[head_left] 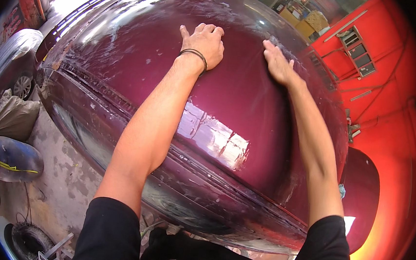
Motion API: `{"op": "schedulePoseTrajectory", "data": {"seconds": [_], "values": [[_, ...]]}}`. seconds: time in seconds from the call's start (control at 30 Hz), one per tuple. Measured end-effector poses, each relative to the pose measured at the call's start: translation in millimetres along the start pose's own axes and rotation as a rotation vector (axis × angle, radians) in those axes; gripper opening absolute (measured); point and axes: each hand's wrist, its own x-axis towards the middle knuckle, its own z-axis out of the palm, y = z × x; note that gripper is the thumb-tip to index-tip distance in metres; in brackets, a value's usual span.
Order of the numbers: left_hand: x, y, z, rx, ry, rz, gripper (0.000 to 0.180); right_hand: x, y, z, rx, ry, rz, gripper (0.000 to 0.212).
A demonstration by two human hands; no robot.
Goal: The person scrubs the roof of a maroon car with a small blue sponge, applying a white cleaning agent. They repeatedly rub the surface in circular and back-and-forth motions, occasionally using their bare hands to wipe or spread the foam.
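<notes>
The left hand [204,44] rests knuckles-up on the far part of a dark maroon car roof [239,108], fingers curled under and a dark band at the wrist; whether it presses a cloth or pad beneath the palm I cannot tell. The right hand [277,63] lies just to the right of it, flat and open, fingers stretched toward the far side, holding nothing that shows. Both arms reach out from black sleeves at the near edge.

The roof fills the middle of the view, wet and streaked with pale foam, thicker at the far left. A roof channel [122,104] runs along its near-left side, and the side window [118,157] lies below it.

The panel looks slick, so a leaning hand could slide and the person lose balance. Any grit dragged under a palm could scratch the paint.

To the left, on the concrete floor [62,187], stand a grey sack [13,114] and a dark drum [12,159]; a tyre [28,240] is cut off at the near-left rim. A red wall [396,96] rises on the right. The far background is bent and too small to read.
</notes>
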Motion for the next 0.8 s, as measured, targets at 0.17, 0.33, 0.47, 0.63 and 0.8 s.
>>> {"op": "schedulePoseTrajectory", "data": {"seconds": [0.17,0.33,0.47,0.63,0.8], "values": [[-6.0,-29.9,-13.2,0.114,0.029,-0.074,0.04,-113.8,-86.5,4.2,0.01,-0.14,-0.425,0.064],[-5.7,-11.8,-12.0,0.063,0.063,-0.018,0.04,22.7,18.1,-0.8,-0.009,0.0,-0.184,0.067],[3.0,11.4,9.3,-0.005,-0.012,0.033,0.043,97.4,105.0,4.7,-0.012,0.024,0.079,0.069],[-6.7,-25.6,-11.4,0.066,0.03,-0.053,0.043,-12.0,-21.9,17.8,-0.011,-0.004,-0.233,0.064],[-3.4,-26.6,-8.6,0.039,0.025,-0.03,0.042,-57.4,18.4,0.2,0.036,-0.033,-0.175,0.065]]}}
